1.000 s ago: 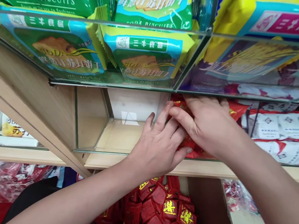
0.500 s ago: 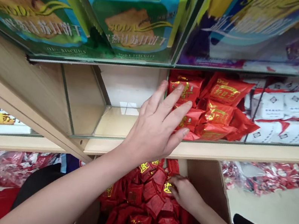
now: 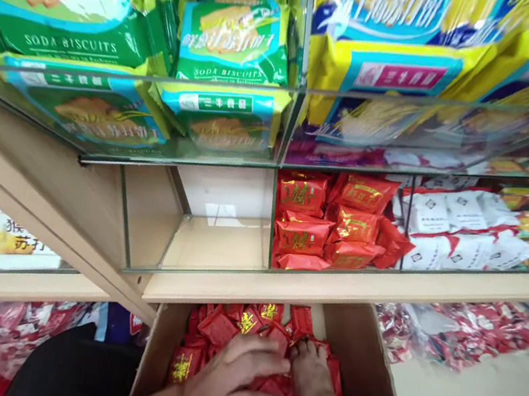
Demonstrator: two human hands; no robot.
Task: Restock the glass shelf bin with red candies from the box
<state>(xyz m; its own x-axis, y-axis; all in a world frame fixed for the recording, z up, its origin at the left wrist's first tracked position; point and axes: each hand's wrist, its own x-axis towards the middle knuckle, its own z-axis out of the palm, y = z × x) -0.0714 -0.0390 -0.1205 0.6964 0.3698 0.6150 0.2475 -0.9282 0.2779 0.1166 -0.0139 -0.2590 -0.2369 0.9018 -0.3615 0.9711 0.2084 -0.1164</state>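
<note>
My left hand (image 3: 239, 379) is over the open cardboard box, slightly blurred, its fingers curved and apart with nothing seen in them. Beneath and around it lie many small red snack packets (image 3: 217, 328) with gold lettering. My right hand (image 3: 313, 375) reaches into the same box at the right, fingers spread and touching the packets; its palm side is hidden. Above the box, similar red packets (image 3: 301, 235) stand stacked in a glass-fronted shelf compartment. To their left is a compartment (image 3: 216, 244) with a bare wooden floor and a white back.
The cardboard box (image 3: 367, 371) sits below the wooden shelf edge (image 3: 329, 293). Green soda biscuit packs (image 3: 229, 43) and yellow-blue packs (image 3: 396, 78) fill the upper shelf. White packets (image 3: 464, 218) lie to the right. Bagged red-and-white goods (image 3: 467, 320) rest below the shelf at right.
My left hand has come down from the red packets on the shelf into the box. My right hand has shifted slightly, its fingers now more spread. The view has tilted up.
</note>
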